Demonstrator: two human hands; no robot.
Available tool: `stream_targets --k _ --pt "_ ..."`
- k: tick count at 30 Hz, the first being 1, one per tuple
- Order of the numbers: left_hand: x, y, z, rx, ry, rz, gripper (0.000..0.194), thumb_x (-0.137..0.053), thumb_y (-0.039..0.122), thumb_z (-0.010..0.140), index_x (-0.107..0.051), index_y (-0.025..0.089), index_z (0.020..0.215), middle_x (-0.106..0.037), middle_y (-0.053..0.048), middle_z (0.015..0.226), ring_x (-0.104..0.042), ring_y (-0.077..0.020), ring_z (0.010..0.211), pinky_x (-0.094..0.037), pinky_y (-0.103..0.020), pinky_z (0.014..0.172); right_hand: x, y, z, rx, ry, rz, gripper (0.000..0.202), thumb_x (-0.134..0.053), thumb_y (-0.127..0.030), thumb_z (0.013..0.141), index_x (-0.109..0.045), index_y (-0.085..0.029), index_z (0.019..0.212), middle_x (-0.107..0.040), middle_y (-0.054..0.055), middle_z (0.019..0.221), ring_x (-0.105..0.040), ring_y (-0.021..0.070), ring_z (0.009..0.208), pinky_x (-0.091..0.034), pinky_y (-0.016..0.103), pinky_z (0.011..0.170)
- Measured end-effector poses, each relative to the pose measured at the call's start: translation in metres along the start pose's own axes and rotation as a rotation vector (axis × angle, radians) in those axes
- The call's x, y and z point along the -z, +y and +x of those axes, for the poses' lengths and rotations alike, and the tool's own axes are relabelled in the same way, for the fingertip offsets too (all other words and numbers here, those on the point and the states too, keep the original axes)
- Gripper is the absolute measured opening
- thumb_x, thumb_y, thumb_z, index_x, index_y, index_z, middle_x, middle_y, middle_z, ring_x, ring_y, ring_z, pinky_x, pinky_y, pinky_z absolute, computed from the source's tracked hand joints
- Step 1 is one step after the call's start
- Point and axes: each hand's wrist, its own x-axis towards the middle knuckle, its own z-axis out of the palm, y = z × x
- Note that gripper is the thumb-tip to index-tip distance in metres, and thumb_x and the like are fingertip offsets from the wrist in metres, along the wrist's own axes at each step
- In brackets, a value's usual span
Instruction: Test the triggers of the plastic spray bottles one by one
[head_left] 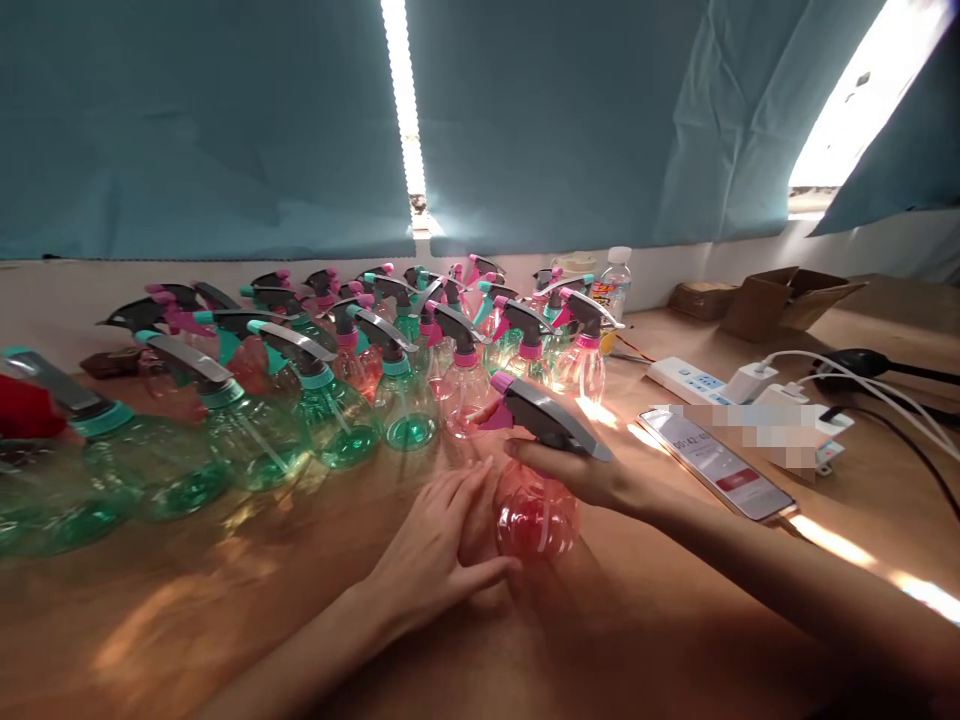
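Note:
A pink-tinted clear spray bottle (536, 520) with a grey and pink trigger head stands upright on the brown tabletop in front of me. My right hand (581, 470) is wrapped round its neck just under the head, one fingertip showing by the pink trigger. Part of the neck is hidden by that hand. To the left of the bottle, my left hand (431, 540) is open, fingers stretched forward and thumb pointing at the bottle's lower side; whether the thumb touches it I cannot tell. Beyond both hands stands a green spray bottle (405, 415) beside a clear pink-collared one (466, 395).
Several more green and pink spray bottles fill the table's left and back. At right lie a phone (712, 465) running a timer, a white power strip (686, 380) with plugs and cables, and an open cardboard box (780, 300). A blue-grey curtain (555, 120) hangs behind.

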Motion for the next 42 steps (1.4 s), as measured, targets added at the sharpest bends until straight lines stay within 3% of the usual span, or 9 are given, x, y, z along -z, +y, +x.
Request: stream_targets --k 5,9,16,25,31,37,42 --pt "0.007 -0.016 -0.012 0.071 -0.069 0.198 0.077 -0.059 0.057 0.087 -0.03 0.021 0.149 -0.038 -0.015 0.15 -0.034 -0.0363 0.137 -0.031 -0.056 0.109 0.008 0.018 0.005 -0.026 -0.06 0.128 0.03 -0.06 -0.025 0.083 -0.061 -0.028 0.113 -0.057 -0.002 0.074 -0.042 0.012 0.057 -0.033 0.027 0.051" --pt "0.01 -0.012 -0.011 0.092 -0.132 0.259 0.072 -0.055 0.057 0.09 -0.037 0.017 0.147 -0.036 -0.018 0.151 -0.031 -0.0377 0.139 -0.03 -0.057 0.11 0.01 0.03 0.003 -0.038 0.016 0.084 0.023 -0.061 -0.03 0.083 -0.063 -0.029 0.105 -0.058 -0.002 0.075 -0.045 0.014 0.061 -0.035 0.028 0.055" --pt "0.001 -0.02 -0.016 0.054 -0.063 0.293 0.068 -0.052 0.057 0.092 -0.034 0.022 0.148 -0.034 -0.013 0.153 -0.03 -0.035 0.14 -0.029 -0.055 0.111 0.014 0.028 0.0 -0.027 -0.004 0.006 0.009 -0.06 -0.027 0.08 -0.063 -0.026 0.089 -0.053 -0.003 0.067 -0.042 0.0134 0.058 -0.034 0.028 0.052" --pt "0.002 -0.022 -0.014 0.029 -0.058 0.3 0.066 -0.051 0.056 0.093 -0.034 0.022 0.147 -0.038 -0.014 0.151 -0.033 -0.0343 0.138 -0.032 -0.055 0.11 0.018 0.046 -0.007 -0.088 -0.018 -0.049 0.017 -0.063 -0.028 0.08 -0.064 -0.03 0.097 -0.056 -0.004 0.071 -0.043 0.0133 0.057 -0.031 0.028 0.05" --pt "0.002 -0.022 -0.014 0.026 -0.059 0.312 0.065 -0.051 0.056 0.093 -0.034 0.023 0.147 -0.039 -0.013 0.15 -0.033 -0.0345 0.138 -0.032 -0.056 0.11 0.018 0.035 -0.005 -0.045 -0.008 -0.029 0.006 -0.06 -0.027 0.081 -0.064 -0.026 0.087 -0.053 -0.004 0.068 -0.042 0.0124 0.055 -0.031 0.028 0.049" --pt "0.001 -0.023 -0.014 0.01 -0.044 0.323 0.065 -0.051 0.056 0.093 -0.035 0.022 0.146 -0.039 -0.013 0.15 -0.033 -0.0345 0.138 -0.033 -0.055 0.109 0.015 0.019 0.005 0.045 -0.019 0.086 0.02 -0.059 -0.023 0.08 -0.066 -0.027 0.099 -0.055 -0.002 0.067 -0.051 0.0157 0.061 -0.04 0.03 0.055" --pt "0.001 -0.023 -0.015 0.01 -0.026 0.316 0.064 -0.052 0.055 0.093 -0.037 0.022 0.146 -0.041 -0.012 0.149 -0.035 -0.0349 0.137 -0.033 -0.055 0.11 0.011 0.021 0.006 0.037 -0.057 0.209 0.029 -0.058 -0.023 0.083 -0.065 -0.027 0.111 -0.065 0.001 0.079 -0.063 0.0203 0.079 -0.051 0.033 0.069"
